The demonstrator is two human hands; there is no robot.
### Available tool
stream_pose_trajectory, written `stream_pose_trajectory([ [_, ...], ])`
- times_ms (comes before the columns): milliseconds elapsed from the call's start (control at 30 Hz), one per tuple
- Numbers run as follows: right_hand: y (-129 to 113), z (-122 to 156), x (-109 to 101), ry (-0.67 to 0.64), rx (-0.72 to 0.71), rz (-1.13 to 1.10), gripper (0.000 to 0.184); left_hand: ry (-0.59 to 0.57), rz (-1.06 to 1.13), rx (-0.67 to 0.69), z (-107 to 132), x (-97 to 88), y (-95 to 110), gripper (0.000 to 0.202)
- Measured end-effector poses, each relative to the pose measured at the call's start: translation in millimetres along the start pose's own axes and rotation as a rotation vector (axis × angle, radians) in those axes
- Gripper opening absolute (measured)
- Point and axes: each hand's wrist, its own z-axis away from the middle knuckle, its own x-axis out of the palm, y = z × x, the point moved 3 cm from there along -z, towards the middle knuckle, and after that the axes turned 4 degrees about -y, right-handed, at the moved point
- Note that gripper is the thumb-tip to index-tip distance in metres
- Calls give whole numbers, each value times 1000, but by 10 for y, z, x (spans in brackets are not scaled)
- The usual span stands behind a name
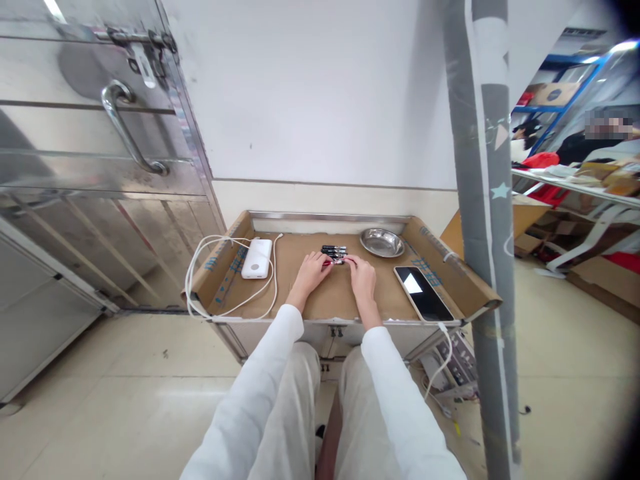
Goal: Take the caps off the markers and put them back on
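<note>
Both my hands rest on a small table lined with brown cardboard point(320, 300). My left hand point(311, 272) and my right hand point(361, 275) meet at a small red and silver object point(334, 263), fingers pinched on its two ends. Just beyond the fingertips lies a row of dark cylindrical batteries point(334, 251). What the small object is I cannot make out.
A white power bank point(257, 258) with a looping white cable point(200, 280) lies at the left. A round metal dish point(383, 243) sits at the back right, a phone point(423, 292) at the right. A grey wrapped pillar point(483, 200) stands right, a metal door point(90, 133) left.
</note>
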Motion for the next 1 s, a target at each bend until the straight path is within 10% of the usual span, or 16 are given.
stream_pose_trajectory([
  [500, -122, 10, 50, -82, -171, -14, 32, 68, 12, -49, 5, -35, -17, 16],
  [667, -224, 29, 111, -223, -360, -121, 60, 202, 2, -153, 5, -61, -93, 14],
  [1000, -56, -4, 115, -87, -240, 120, 29, 223, -143, -422, 48, 95, -254, 19],
])
